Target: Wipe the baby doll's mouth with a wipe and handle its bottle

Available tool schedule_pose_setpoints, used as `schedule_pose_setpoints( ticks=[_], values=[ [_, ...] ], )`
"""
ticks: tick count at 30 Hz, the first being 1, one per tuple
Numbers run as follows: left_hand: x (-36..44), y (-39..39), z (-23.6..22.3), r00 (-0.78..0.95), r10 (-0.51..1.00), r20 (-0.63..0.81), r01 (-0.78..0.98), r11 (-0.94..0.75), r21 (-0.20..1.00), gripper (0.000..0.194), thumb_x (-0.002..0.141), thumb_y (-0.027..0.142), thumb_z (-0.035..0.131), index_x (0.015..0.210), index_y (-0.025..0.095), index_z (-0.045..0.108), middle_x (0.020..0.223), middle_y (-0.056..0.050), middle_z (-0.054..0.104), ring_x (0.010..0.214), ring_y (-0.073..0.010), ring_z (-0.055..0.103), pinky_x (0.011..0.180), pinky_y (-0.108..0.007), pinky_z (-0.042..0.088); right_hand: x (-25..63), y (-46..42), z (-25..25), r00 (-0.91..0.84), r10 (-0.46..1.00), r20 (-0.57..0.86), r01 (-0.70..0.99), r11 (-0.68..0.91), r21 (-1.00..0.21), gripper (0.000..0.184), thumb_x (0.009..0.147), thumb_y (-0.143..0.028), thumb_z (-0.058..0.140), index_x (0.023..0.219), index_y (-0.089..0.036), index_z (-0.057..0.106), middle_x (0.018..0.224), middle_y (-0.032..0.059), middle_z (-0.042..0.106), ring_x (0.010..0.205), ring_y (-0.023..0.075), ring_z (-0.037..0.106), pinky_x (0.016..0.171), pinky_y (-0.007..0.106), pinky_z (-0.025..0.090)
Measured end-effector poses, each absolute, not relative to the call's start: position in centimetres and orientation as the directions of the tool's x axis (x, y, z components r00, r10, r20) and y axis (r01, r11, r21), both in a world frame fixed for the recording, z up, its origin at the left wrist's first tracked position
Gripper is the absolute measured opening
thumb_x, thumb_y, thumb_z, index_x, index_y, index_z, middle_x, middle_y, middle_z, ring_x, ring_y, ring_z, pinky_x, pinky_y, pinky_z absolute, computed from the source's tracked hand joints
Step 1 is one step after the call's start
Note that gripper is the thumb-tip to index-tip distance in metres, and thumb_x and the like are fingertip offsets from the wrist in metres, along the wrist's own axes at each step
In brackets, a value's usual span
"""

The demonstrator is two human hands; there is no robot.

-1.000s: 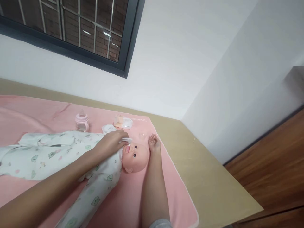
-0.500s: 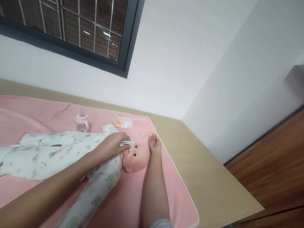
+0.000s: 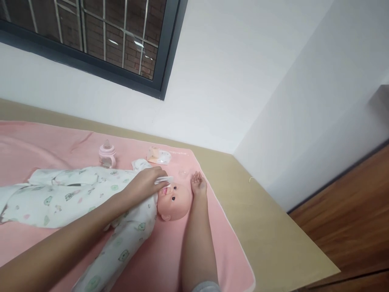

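A baby doll (image 3: 179,202) in a white printed sleepsuit (image 3: 100,194) lies on its back, its head toward the right. My left hand (image 3: 146,180) reaches across its chest and pinches a folded white tissue (image 3: 165,179) between thumb and fingers, just beside the doll's mouth, which shows. Beyond the top of the doll's head my right hand (image 3: 199,184) rests palm up, fingers loosely curled and apart, with nothing in it. My right forearm lies alongside the head.
A pink blanket (image 3: 170,251) covers much of the wooden surface (image 3: 258,227). Behind the doll stand a pink baby bottle (image 3: 107,155) and a small soft packet (image 3: 158,156). Some small clear object (image 3: 182,173) lies near my right hand. A white wall and a barred window (image 3: 121,36) are behind.
My left hand has shifted the tissue slightly up and away from the doll's face, so the mouth is uncovered. My right hand stays where it was.
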State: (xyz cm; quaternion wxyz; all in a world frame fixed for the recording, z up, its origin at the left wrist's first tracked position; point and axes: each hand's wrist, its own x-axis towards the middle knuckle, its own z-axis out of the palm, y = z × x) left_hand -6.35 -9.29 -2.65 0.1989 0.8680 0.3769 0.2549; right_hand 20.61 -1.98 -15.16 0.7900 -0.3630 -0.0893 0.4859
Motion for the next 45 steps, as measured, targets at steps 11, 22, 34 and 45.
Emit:
schedule_pose_setpoints(
  ticks=[11,22,34,45],
  values=[
    [-8.7,-8.5,-1.4,0.693,0.711,0.122,0.501,-0.595,0.628,0.022,0.078,0.038,0.054,0.076,0.017,0.063,0.077,-0.001,0.066,0.072,-0.0211,0.060,0.060,-0.027,0.036,20.1,-2.6,-14.2,0.493,0.809,-0.320,-0.777,0.243,-0.581,0.016,0.086,-0.009,0.043,0.085,-0.015,0.058,0.077,0.0012,0.063,0.066,0.0035,0.063,0.061,0.011,0.054],
    [-8.5,-9.1,-1.7,0.665,0.731,0.156,0.576,-0.634,0.516,0.014,0.076,0.028,0.051,0.072,0.020,0.060,0.072,0.000,0.065,0.067,-0.0192,0.058,0.058,-0.027,0.033,20.0,-2.7,-13.9,0.485,0.807,-0.337,-0.789,0.238,-0.566,0.019,0.087,-0.009,0.041,0.087,-0.016,0.058,0.077,0.0015,0.064,0.069,0.0036,0.064,0.066,0.011,0.055],
    [-7.6,-8.9,-2.1,0.618,0.745,0.252,0.598,-0.653,0.464,0.019,0.078,0.031,0.046,0.068,0.019,0.057,0.074,-0.005,0.066,0.072,-0.0239,0.060,0.061,-0.031,0.036,19.8,-2.9,-13.6,0.481,0.807,-0.343,-0.799,0.241,-0.552,0.020,0.088,-0.009,0.039,0.085,-0.015,0.058,0.076,0.0014,0.063,0.070,0.0037,0.064,0.066,0.011,0.055],
    [-7.1,-9.5,-1.7,0.589,0.750,0.300,0.529,-0.639,0.559,0.025,0.079,0.036,0.047,0.078,0.019,0.064,0.085,-0.006,0.069,0.081,-0.0251,0.061,0.068,-0.031,0.040,20.1,-2.6,-14.1,0.485,0.811,-0.327,-0.782,0.234,-0.578,0.017,0.086,-0.009,0.043,0.087,-0.016,0.059,0.077,0.0017,0.064,0.072,0.0044,0.064,0.066,0.012,0.055]
  ],
)
